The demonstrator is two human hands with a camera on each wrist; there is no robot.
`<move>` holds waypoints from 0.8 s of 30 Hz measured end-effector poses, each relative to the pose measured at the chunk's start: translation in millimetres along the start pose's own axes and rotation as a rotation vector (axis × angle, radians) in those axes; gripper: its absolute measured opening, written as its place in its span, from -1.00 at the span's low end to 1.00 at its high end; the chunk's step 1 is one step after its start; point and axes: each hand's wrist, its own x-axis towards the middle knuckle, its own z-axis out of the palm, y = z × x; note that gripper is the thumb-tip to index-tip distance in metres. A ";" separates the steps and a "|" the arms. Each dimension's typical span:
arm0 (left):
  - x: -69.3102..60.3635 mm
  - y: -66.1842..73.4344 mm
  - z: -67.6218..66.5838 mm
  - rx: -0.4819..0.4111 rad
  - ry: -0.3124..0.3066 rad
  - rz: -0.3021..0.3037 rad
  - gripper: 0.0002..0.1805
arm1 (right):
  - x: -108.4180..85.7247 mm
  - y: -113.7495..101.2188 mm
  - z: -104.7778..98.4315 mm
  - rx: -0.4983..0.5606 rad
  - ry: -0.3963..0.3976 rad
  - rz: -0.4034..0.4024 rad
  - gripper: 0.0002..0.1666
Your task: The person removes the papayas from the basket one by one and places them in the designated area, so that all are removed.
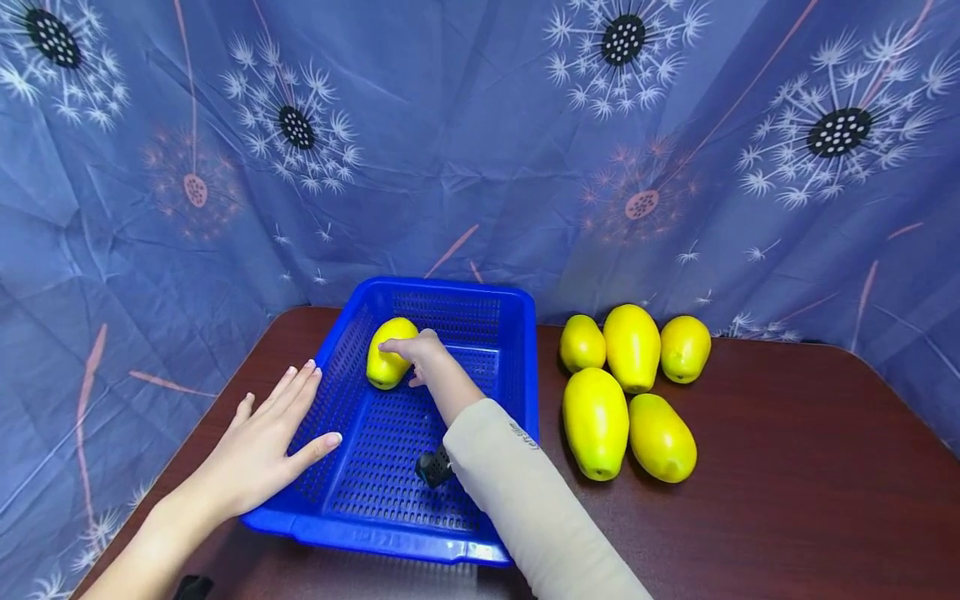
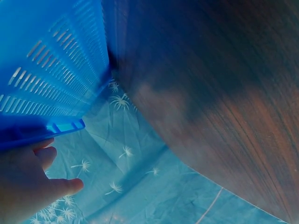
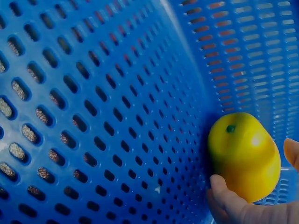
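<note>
A blue perforated basket (image 1: 408, 546) stands on the table, with one yellow mango (image 1: 385, 367) in its far left part. My right hand (image 1: 431, 358) reaches into the basket over this mango. In the right wrist view, fingers touch the near side of the mango (image 3: 245, 158), while another fingertip at the right edge stands slightly apart from it. My left hand (image 1: 258, 450) rests along the basket's left rim, fingers stretched out. The left wrist view shows part of that hand (image 2: 28, 182) against the basket's rim (image 2: 42, 133).
To the right of the basket, several yellow mangoes (image 1: 596, 425) lie grouped on the brown wooden table (image 1: 810, 467). A blue curtain with dandelion prints (image 1: 450, 150) hangs behind the table and along its sides. A small black object (image 1: 433, 467) shows beneath the right sleeve.
</note>
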 end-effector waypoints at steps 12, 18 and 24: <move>-1.9 0.6 -1.9 -0.005 -0.016 -0.013 -0.11 | -7.3 0.5 1.3 -0.058 -0.054 -0.057 -0.24; -0.4 0.1 -2.4 -0.004 -0.012 -0.006 -0.10 | -14.1 -12.6 -4.9 0.060 -0.139 -0.054 -0.28; -0.6 0.6 -2.2 -0.004 0.004 0.002 -0.11 | -24.9 -27.7 -9.3 0.162 -0.207 -0.029 -0.40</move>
